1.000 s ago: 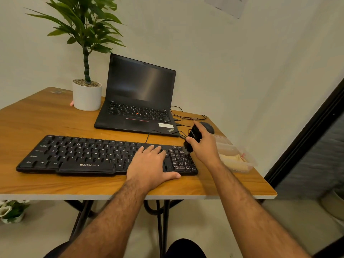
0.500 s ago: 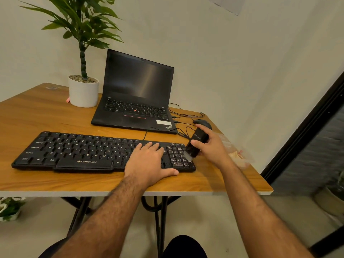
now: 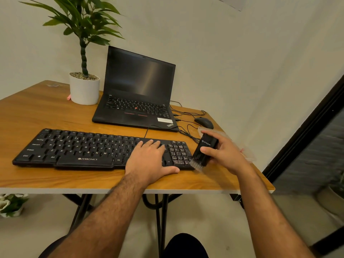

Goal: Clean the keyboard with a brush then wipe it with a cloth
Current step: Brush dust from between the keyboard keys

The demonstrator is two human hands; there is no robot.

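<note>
Left hand (image 3: 149, 159) lies flat on the keyboard (image 3: 89, 148); right hand (image 3: 225, 153) grips the brush (image 3: 203, 153) at its right end.

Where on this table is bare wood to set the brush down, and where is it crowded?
Bare: the table left of the plant pot and laptop, behind the keyboard. Crowded: the right corner, with cables, mouse and plastic bag.

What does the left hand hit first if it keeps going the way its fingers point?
Probably the laptop. The left hand lies flat on the keyboard, fingers aimed away toward the laptop's front edge; only bare table and a cable lie between.
</note>
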